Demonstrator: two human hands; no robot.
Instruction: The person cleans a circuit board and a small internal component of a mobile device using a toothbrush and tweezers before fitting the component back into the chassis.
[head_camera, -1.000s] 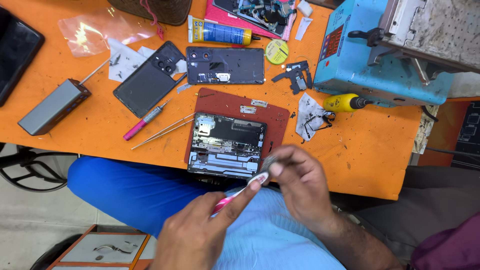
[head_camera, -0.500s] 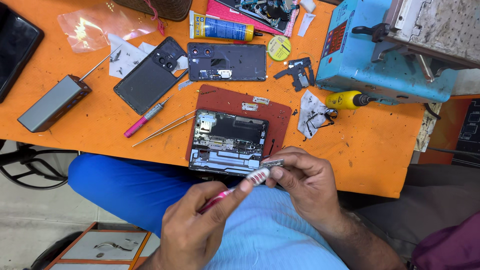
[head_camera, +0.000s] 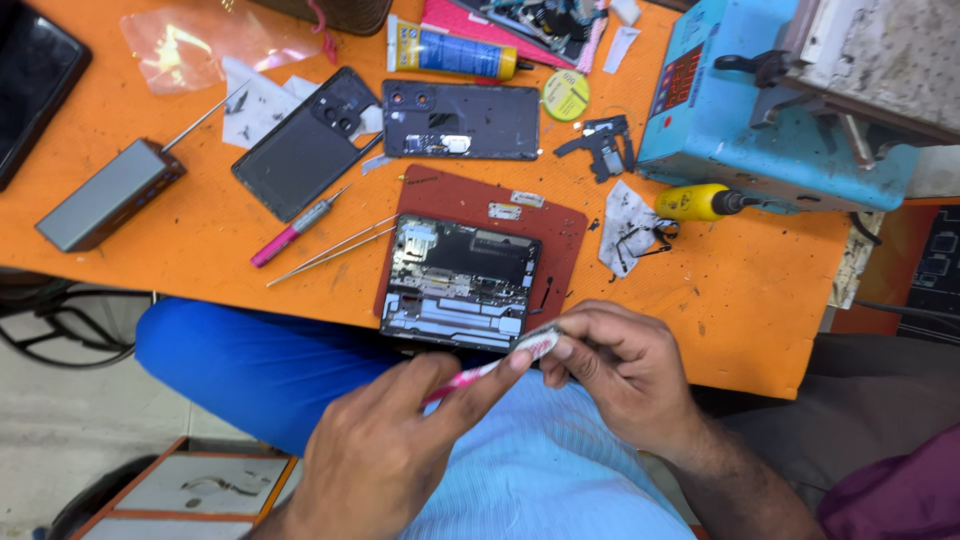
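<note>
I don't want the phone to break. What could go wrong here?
The open phone sits right at the table edge, over the lap, so a nudge might tip it off. The left hand brushes with a pink toothbrush a tiny part pinched in the right hand; it could slip and get lost. Tweezers and a screwdriver lie loose nearby and could roll.

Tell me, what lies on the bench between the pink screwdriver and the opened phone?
In the head view, metal tweezers lie on the orange table between the pink screwdriver and the opened phone.
</note>
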